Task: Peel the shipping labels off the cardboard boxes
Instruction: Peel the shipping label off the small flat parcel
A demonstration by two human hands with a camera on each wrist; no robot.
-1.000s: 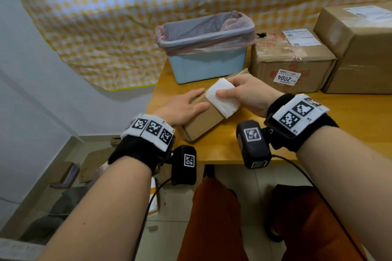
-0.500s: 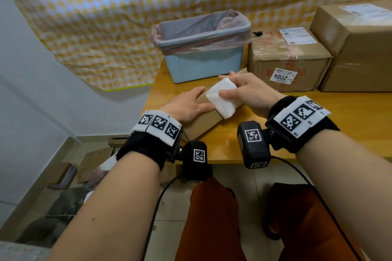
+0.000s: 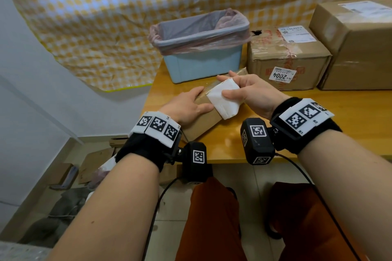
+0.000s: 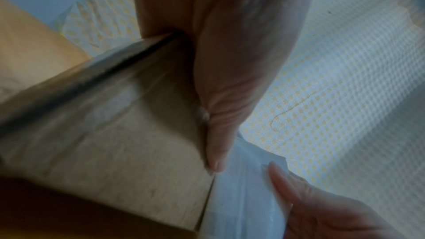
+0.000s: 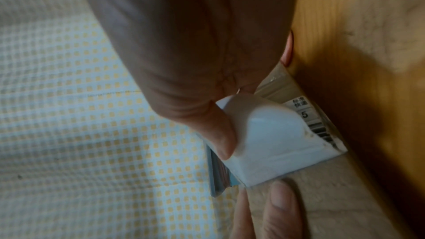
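Observation:
A small flat cardboard box (image 3: pixel 201 122) lies slantwise near the table's front left corner. My left hand (image 3: pixel 188 105) presses flat on its top (image 4: pixel 128 144), fingers straight. A white shipping label (image 3: pixel 222 100) is curled back off the box, blank underside up. My right hand (image 3: pixel 244 91) pinches that label (image 5: pixel 264 134) between thumb and fingers; its printed face with a barcode shows at the edge in the right wrist view. The label (image 4: pixel 241 197) stays attached along the fold beside my left fingertip.
A light blue bin (image 3: pixel 201 48) lined with a pink bag stands behind the small box. To its right sit a taped carton (image 3: pixel 286 59) with two labels and a larger carton (image 3: pixel 360 44) with one label. Checked cloth hangs behind the wooden table (image 3: pixel 318 125).
My right hand has pulled the label further up and back off the small box, towards the right. The left hand has kept pressing on the box.

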